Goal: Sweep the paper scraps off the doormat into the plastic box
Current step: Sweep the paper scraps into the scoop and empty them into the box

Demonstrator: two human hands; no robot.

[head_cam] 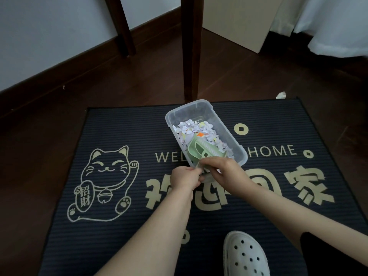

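Plastic box (225, 124): mid-frame on the doormat (119, 132), long axis running up-left from the hands.
Paper scraps (191, 129): heaped inside, just above both hands.
Left hand (185, 179): pinches the green dustpan (196, 150), which is tipped into the box.
Right hand (227, 174): nearer the box, fingers curled on the green brush (213, 152).

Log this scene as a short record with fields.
box: clear plastic box standing on the doormat
contents: paper scraps piled inside
tool: green dustpan tipped into the box
hands: left hand and right hand both grip the tool's near end
leftover: stray scrap on the floor beyond the mat
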